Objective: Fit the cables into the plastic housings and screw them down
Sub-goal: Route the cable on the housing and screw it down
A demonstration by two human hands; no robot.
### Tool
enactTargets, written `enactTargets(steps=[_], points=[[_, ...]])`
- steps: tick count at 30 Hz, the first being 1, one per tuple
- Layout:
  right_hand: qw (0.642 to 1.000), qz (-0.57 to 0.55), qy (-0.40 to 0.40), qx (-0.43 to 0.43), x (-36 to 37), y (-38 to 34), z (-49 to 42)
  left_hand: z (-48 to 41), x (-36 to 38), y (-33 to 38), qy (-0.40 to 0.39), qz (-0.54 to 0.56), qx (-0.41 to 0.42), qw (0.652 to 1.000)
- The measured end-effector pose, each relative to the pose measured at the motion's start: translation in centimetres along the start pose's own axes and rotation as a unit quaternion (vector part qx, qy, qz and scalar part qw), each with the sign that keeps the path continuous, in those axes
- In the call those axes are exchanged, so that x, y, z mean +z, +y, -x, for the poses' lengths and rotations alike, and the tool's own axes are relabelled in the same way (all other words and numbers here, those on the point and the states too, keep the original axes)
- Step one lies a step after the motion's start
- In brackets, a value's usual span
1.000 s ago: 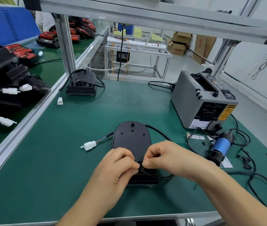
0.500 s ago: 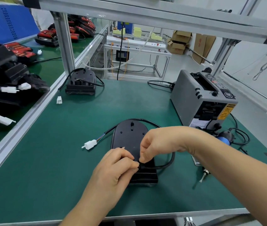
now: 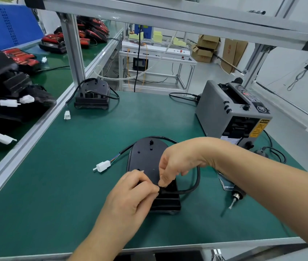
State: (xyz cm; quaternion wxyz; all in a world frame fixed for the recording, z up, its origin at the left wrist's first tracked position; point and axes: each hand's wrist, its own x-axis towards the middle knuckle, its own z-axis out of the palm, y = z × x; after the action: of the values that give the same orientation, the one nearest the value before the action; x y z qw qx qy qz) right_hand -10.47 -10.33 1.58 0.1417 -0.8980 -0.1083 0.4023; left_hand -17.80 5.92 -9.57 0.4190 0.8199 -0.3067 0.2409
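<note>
Close to the near edge of the worktop (image 3: 64,194), the left hand (image 3: 130,194) keeps its place as before, fingers curled, their tips pinching the cable (image 3: 197,178) where it meets the near end of the housing (image 3: 145,157). The right hand (image 3: 177,162) has changed most: a second ago it lay level beside the left, and now its wrist is arched high over the housing, thumb and forefinger pointing down and nipping the cable at the same spot. The slack has moved from around the near end to a bow along the housing's right side. I judge the cable is being pressed into its slot, with no screwing begun; the screwdriver (image 3: 234,197) lies untouched toward the right edge. The white plug (image 3: 103,166) rests just left of the housing. Farther off, another housing (image 3: 92,95) sits by the far left corner and a grey machine (image 3: 224,112) by the right edge.
</note>
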Motion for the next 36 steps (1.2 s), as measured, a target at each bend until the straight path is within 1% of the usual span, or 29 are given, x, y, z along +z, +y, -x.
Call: enactTargets(steps=[4,9,11,17,21,26,32,34,36], points=[[1.000,-0.012,-0.013,0.007,-0.2,0.0,-0.2,0.1,0.1,0.3,-0.013,-0.067,0.041,0.997],[0.999,-0.036,-0.020,-0.005,-0.2,0.5,-0.2,0.4,0.6,0.1,0.006,-0.167,0.076,0.983],[0.999,-0.046,-0.016,-0.009,-0.2,0.6,-0.3,0.5,0.7,0.0,0.014,-0.183,0.085,0.979],[0.995,-0.093,-0.009,-0.026,0.2,1.6,0.2,0.5,1.1,-0.2,0.034,-0.158,0.096,0.982],[0.997,-0.068,0.016,-0.029,0.5,1.4,0.1,0.5,1.1,-0.2,0.041,-0.151,0.092,0.983],[0.997,-0.070,0.021,-0.026,0.6,1.3,0.3,0.6,1.4,-0.1,0.050,-0.158,0.085,0.982],[0.990,-0.125,0.051,-0.050,1.4,2.1,0.8,0.4,1.3,0.1,0.062,-0.158,0.090,0.981],[0.982,-0.163,0.072,-0.066,1.6,2.8,1.4,0.4,1.3,0.1,0.065,-0.152,0.093,0.982],[0.963,-0.221,0.136,-0.077,1.5,4.2,2.4,0.4,1.3,0.1,0.068,-0.148,0.092,0.982]])
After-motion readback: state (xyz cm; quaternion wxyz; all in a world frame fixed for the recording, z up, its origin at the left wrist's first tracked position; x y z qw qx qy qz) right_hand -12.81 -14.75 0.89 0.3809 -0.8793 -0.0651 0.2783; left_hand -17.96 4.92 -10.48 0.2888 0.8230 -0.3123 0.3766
